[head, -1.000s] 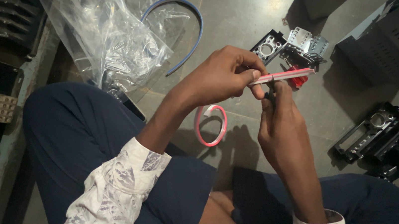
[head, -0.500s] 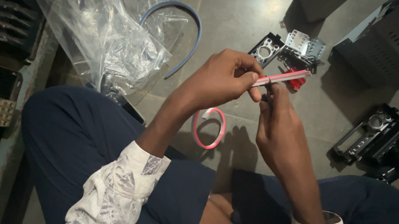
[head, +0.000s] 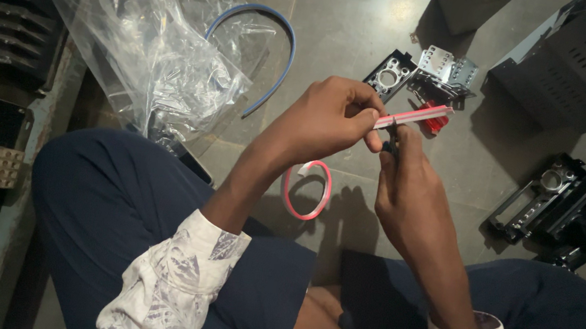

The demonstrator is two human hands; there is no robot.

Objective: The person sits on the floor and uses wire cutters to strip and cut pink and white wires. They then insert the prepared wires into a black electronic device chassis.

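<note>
Your left hand is pinched shut on one end of a thin pink-and-white strip, thumb and forefinger clamped at its near end, strip sticking out to the right just above the floor. Your right hand is curled closed around a small dark tool, probably scissors or a cutter, can't tell which, its tip touching the strip's underside right beside your left fingertips. A loop of the same pink strip hangs or lies below, between your hands and your lap; can't tell if it joins the held piece. The strip looks very light, thin and floppy, likely tape-like and maybe tacky on one face, so it will probably curl or twist if held loosely; grip it flat by the edges close to where the tool meets it, and keep it taut. Around you: a crumpled clear plastic bag to the left, a blue curved band beside it, a perforated metal bracket and a black frame part just beyond the strip, black chassis pieces to the right, a dark vented housing at the upper right.
</note>
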